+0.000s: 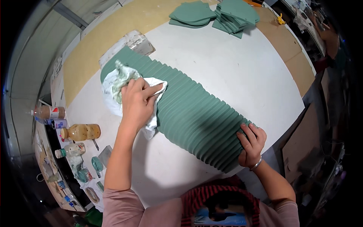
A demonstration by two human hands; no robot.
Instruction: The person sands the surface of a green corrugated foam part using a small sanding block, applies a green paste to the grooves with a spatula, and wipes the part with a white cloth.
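Observation:
A long row of overlapping green panels (196,121) lies slantwise across the white table, fanned like leaning cards. My left hand (139,99) presses a crumpled white cloth (113,89) with greenish stains onto the panels near the row's far left end. Its fingers are bent into the cloth. At the near right end, my right hand (252,143) rests against the edges of the last panels, thumb on one side and fingers over the top. Beyond the far end, a white block (141,42) with worn, stained sides sits against the row.
Two stacks of green panels, the left stack (192,13) and the right stack (236,17), lie at the table's far side. Along the left edge stand a bottle of yellowish liquid (85,132), other bottles, and a roll of tape (92,195). Another person (331,41) is at the far right.

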